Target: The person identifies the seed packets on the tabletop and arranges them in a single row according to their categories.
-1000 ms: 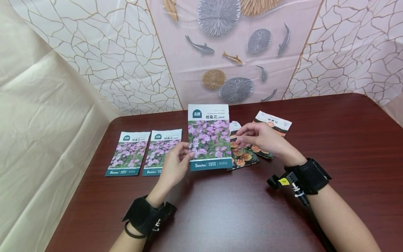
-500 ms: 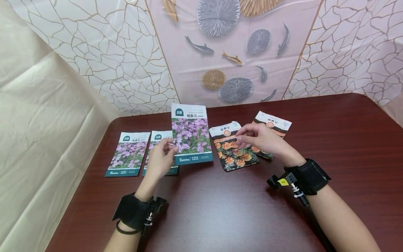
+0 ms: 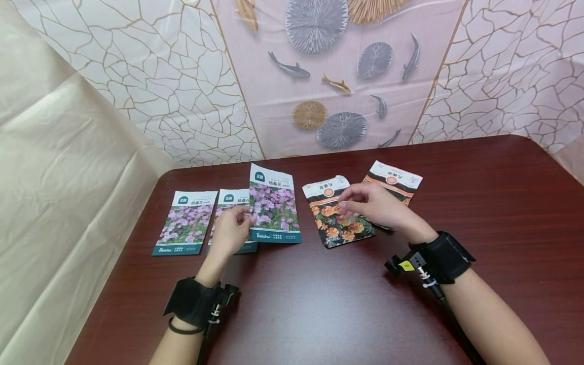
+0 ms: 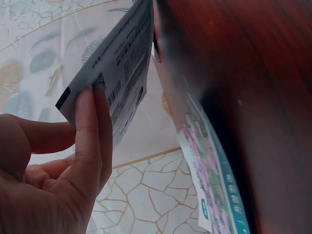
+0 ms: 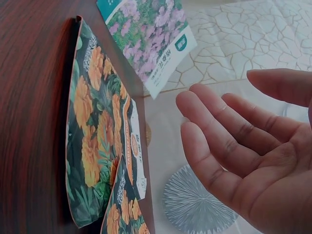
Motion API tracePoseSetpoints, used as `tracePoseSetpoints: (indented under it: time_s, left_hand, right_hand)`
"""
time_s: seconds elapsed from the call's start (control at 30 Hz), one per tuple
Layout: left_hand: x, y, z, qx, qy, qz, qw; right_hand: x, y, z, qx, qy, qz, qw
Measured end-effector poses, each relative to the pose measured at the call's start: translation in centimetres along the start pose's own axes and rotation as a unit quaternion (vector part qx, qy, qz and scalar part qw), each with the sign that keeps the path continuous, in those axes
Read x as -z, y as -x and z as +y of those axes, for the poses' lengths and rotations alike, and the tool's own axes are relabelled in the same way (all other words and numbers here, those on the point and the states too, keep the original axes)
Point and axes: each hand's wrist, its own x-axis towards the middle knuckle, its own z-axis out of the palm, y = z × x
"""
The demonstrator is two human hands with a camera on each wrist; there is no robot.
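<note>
Pinched between thumb and fingers, your left hand grips the lower left edge of a pink-flower packet; the left wrist view shows the fingers flat on its printed back, where a barcode and small text sit, too blurred to read. That packet stands tilted up off the counter, long axis running away from you, white header at the far end, teal band nearest you reading "Beishu". Its bottom edge hangs just above, or touches, the counter; I cannot tell which.

Under your left hand lies a second pink packet, partly covered, and just left of it a third, both flat, headers away from you, same teal "Beishu" band.

Your right hand hovers with fingers loosely bent, palm empty in the right wrist view, holding nothing. Below it lie two orange-flower packets: one flat with its white header far from you, the other partly hidden behind the hand. Their header writing is too small to make out.
</note>
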Motion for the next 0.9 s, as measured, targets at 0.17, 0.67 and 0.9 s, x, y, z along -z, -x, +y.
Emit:
tracePoseSetpoints:
  time_s: [0.17,0.67,0.9]
  left_hand:
    - [-0.3,-0.3,-0.4,-0.009,-0.016,-0.017,0.9997]
    - [-0.8,-0.4,-0.8,0.002,0.005,-0.052,0.9986]
    - [-1.0,-0.3,-0.9,0.012,0.018,-0.071,0.9972]
  right_hand:
    - [-0.5,-0.1,0.1,0.005,-0.014,-0.024,1.0]
    - [-2.7,-0.1,0.1,0.079,0.117,-0.104,0.985]
    - [-4.8,0.2,-0.1,0.107,0.188,-0.17,0.961]
